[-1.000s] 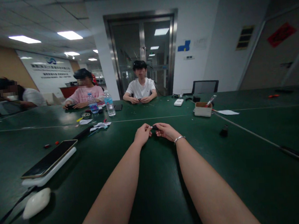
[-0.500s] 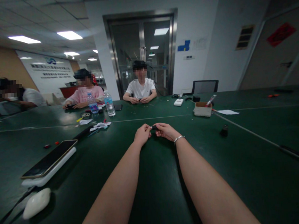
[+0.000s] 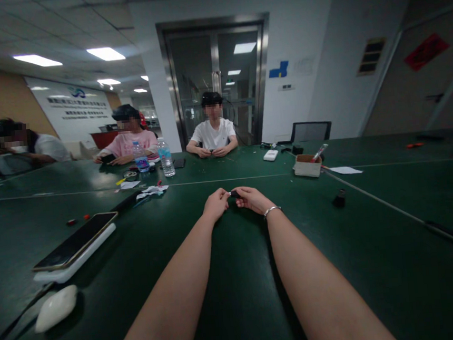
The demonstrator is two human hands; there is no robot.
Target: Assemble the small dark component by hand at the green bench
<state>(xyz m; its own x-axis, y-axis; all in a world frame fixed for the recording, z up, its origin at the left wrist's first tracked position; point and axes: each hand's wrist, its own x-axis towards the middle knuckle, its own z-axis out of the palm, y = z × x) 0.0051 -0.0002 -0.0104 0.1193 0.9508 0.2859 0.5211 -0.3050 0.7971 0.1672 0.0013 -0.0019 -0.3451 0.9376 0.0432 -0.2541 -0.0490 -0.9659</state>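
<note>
Both of my hands meet over the middle of the dark green table. Between them is a small black object with a bright, metal-looking end; its kind is too small to make out. My left hand pinches the bright end at its fingertips. On the other side, my right hand, with a silver bracelet at the wrist, has thumb and fingers closed on the black part. Fingers cover much of the object. A small black item lies on the table to the right.
At left a phone rests on a white block, near a white rounded object. Farther off are crumpled paper, two water bottles and a small box holding a pen-like item. People sit across the table.
My hands and the small black object look the same. Across the table, the person in pink has tilted up a dark object in their hand.
</note>
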